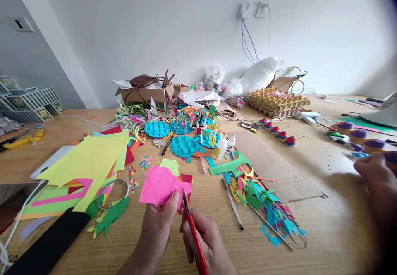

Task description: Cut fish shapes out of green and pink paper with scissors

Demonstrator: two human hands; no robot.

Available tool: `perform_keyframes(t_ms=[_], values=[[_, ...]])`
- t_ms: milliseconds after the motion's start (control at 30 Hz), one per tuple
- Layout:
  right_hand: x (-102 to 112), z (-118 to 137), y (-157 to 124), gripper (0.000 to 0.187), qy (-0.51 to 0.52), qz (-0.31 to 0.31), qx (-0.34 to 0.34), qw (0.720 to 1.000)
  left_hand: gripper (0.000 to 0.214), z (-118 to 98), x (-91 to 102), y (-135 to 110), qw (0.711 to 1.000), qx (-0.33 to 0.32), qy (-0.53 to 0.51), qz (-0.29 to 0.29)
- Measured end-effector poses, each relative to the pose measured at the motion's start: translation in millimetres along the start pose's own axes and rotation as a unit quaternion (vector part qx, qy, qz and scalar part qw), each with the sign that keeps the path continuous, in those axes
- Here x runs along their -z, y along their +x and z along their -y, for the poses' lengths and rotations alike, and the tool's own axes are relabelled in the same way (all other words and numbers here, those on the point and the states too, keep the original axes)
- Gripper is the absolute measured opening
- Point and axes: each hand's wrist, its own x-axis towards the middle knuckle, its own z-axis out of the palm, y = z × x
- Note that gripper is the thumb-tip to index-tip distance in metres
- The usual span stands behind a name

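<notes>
Both hands low in centre view, close together above the light wooden bench [105, 255]. Left hand [159, 223] rises from the lower edge, thumb pressed on the face of a bright pink paper piece with a drawn fish [156, 184], fingers tucked behind; sheet pinched at its lower right. Right hand [207, 231] curls its fingers round red-handled scissors with dark blades [195, 237]; blades point up and away, tip at the pink piece's right part, just beside the left thumb. Cannot tell how far the blades part.

Pink piece: held over the bench, tilted slightly, left portion roughly four-sided. Thin dark outline, tail toward the left, small eye mark near the thumb. A narrow flap juts out right, past the blades.

Just beyond it, a pale yellow-green paper piece with a drawn outline [170, 166]. Left of the hands, a green paper fish [112, 216]. Right, a slim clear-barrelled pen [232, 204], then a heap of multicoloured paper offcuts [276, 217].
</notes>
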Motion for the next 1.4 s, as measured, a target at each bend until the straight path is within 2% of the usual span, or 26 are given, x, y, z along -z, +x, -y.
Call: perform_keyframes(t_ms=[500,767,1033,1400], values=[[5.3,-3.4,-2.4,0.046,-0.030,0.011,0.002,0.999,0.012,-6.4,-0.3,-4.2,1.000,0.016,0.017,0.015],[7.0,6.7,-4.6,0.049,0.045,0.043,-0.057,0.996,0.014,-7.2,2.3,-4.4,0.998,0.028,0.044,0.025],[8.8,13.1,-5.1,0.050,0.061,0.037,-0.070,0.995,0.015,-5.8,2.3,-5.5,0.997,0.033,0.050,0.056],[10.0,2.5,-8.9,0.048,0.046,0.041,-0.058,0.996,0.015,-1.6,-0.2,-7.5,0.998,0.031,0.040,0.040]])
